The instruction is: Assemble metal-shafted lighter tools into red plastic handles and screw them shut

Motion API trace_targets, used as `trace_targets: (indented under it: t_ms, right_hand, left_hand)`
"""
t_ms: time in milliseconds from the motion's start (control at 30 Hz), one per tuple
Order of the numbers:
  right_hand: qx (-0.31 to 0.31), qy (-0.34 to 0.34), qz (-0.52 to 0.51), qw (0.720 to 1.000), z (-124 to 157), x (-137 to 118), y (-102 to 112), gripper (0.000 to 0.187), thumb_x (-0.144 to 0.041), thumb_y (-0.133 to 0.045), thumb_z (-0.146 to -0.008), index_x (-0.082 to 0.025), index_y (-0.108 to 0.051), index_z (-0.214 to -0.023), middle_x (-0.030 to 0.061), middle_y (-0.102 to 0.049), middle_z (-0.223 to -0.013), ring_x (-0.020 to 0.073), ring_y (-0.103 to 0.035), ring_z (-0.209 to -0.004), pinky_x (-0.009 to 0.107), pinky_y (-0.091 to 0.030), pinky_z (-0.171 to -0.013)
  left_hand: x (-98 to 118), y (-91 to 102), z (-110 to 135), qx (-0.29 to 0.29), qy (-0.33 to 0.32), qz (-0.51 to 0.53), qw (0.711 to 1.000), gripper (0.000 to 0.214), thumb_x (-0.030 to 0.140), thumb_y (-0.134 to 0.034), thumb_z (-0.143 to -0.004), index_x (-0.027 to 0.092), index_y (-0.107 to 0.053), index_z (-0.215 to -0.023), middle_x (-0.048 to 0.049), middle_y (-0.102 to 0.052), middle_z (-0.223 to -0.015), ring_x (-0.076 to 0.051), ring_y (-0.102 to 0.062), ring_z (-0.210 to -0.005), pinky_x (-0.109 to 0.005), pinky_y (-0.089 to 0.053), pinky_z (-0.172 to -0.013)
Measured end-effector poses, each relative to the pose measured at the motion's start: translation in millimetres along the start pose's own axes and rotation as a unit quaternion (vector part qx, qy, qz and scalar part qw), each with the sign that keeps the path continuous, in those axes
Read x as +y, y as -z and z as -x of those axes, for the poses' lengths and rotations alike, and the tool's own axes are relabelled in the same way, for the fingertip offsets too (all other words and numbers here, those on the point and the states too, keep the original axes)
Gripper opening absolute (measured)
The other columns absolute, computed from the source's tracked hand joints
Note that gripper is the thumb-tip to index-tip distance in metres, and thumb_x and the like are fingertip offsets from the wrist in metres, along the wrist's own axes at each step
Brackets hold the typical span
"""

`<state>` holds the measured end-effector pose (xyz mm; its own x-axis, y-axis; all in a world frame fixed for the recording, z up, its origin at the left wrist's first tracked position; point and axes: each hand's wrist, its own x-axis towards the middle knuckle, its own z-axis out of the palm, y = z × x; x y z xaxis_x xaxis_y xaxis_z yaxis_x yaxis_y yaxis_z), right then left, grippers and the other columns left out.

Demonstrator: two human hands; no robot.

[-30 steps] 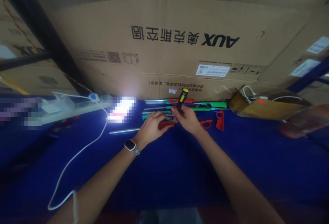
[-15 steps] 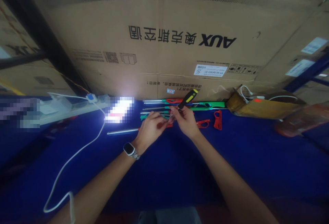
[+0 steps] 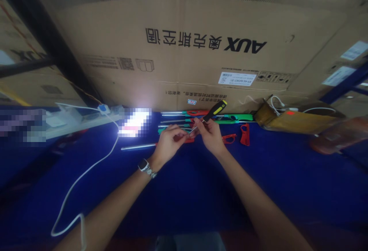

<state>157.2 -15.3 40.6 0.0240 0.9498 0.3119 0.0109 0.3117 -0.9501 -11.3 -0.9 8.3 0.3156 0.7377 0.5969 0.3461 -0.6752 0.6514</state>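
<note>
A screwdriver (image 3: pixel 216 109) with a black and yellow handle is gripped in my right hand (image 3: pixel 212 136), its handle tilted up to the right and its thin shaft pointing down left. The fingers of my left hand (image 3: pixel 170 143) are pinched together by the shaft's tip; whatever sits between them is too small to make out. Beneath and left of that hand lies a long-nosed lighter with a metal tube (image 3: pixel 138 147) and a red body. Several more red and green long-nosed lighters (image 3: pixel 172 113) lie behind my hands. To the right are a red trigger-handle piece (image 3: pixel 229 139) and a red shell piece (image 3: pixel 245 135).
A large cardboard box (image 3: pixel 184 63) stands along the back of the blue table surface (image 3: pixel 184 197). On the left are a power strip (image 3: pixel 77 122), a white cable (image 3: pixel 86 170) and a bright, blurred-out patch. An open yellowish box (image 3: pixel 301 123) with white cables stands at right.
The picture has shifted slightly. Both hands stay close together in the same place, and more of the screwdriver's shaft now shows between them.
</note>
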Motion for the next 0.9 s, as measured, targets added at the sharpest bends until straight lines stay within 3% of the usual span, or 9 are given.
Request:
trace_targets:
  t_ms: [900]
  right_hand:
    - [0.025,0.018,0.009,0.999,1.3,-5.1,0.5,0.050,-0.071,-0.064,-0.078,-0.022,-0.055,-0.078,-0.0011,-0.066,-0.056,0.0194,-0.069,-0.052,0.033,-0.062,-0.055]
  left_hand:
    - [5.0,-3.8,1.3,0.028,0.021,0.042,0.999,0.014,0.030,-0.067,-0.090,0.021,-0.076,-0.083,-0.0014,-0.062,-0.073,-0.015,-0.057,-0.068,-0.027,-0.045,-0.059]
